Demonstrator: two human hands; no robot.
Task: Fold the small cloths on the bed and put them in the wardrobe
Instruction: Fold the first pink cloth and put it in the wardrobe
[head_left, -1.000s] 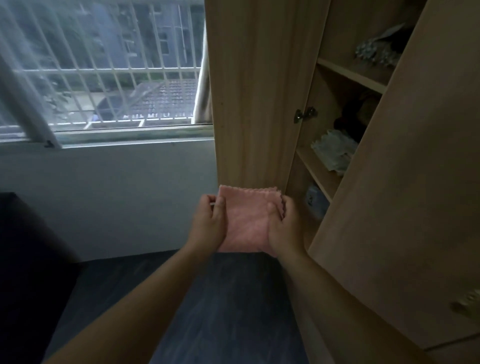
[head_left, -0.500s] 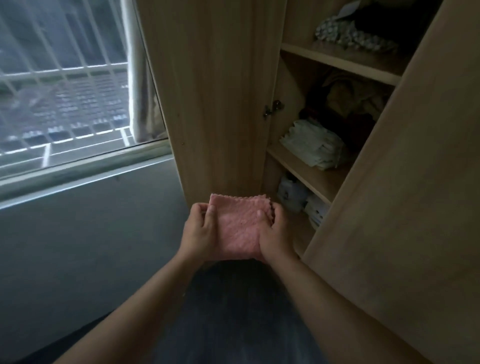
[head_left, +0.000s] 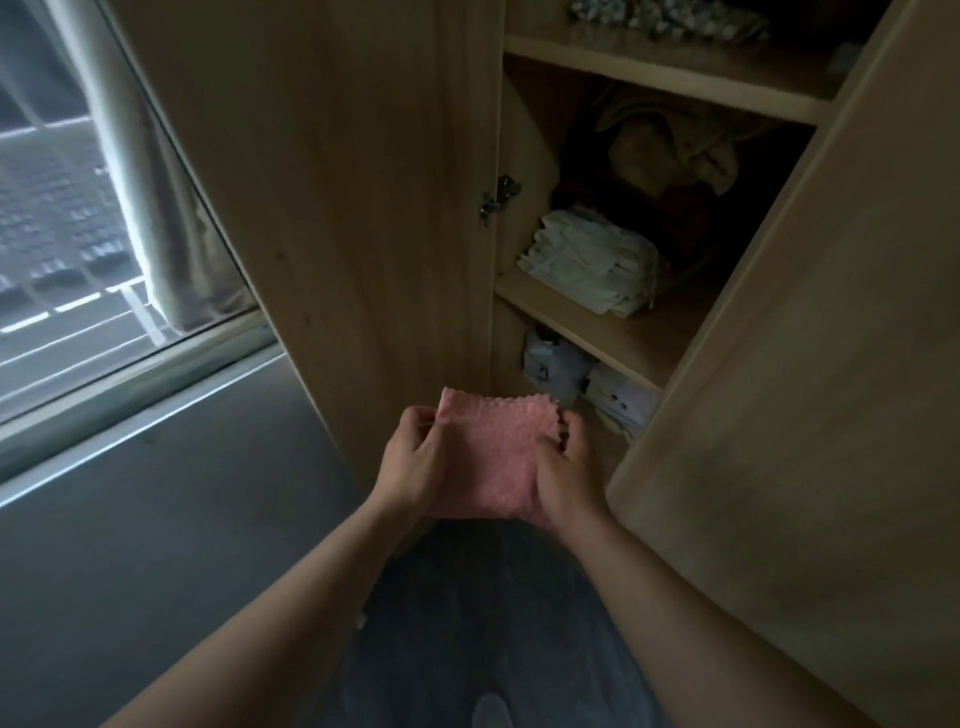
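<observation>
A folded pink cloth (head_left: 491, 457) is held flat between both hands, in front of the open wooden wardrobe (head_left: 363, 182). My left hand (head_left: 410, 465) grips its left edge, thumb on top. My right hand (head_left: 569, 480) grips the right edge, fingers curled round it. The cloth sits just below and left of the wardrobe's middle shelf (head_left: 587, 325), level with the lower compartment's opening. The bed is out of view.
A stack of folded pale cloths (head_left: 592, 260) lies on the middle shelf, dark and beige clothes (head_left: 665, 161) behind. Pale packages (head_left: 558, 364) fill the lower compartment. The open right door (head_left: 805, 389) stands close to my right arm. Window and curtain (head_left: 150, 218) on the left.
The view has swung right and closer to the wardrobe, so the shelves now fill more of the frame. Both hands have kept hold of the pink cloth and carried it nearer the opening.
</observation>
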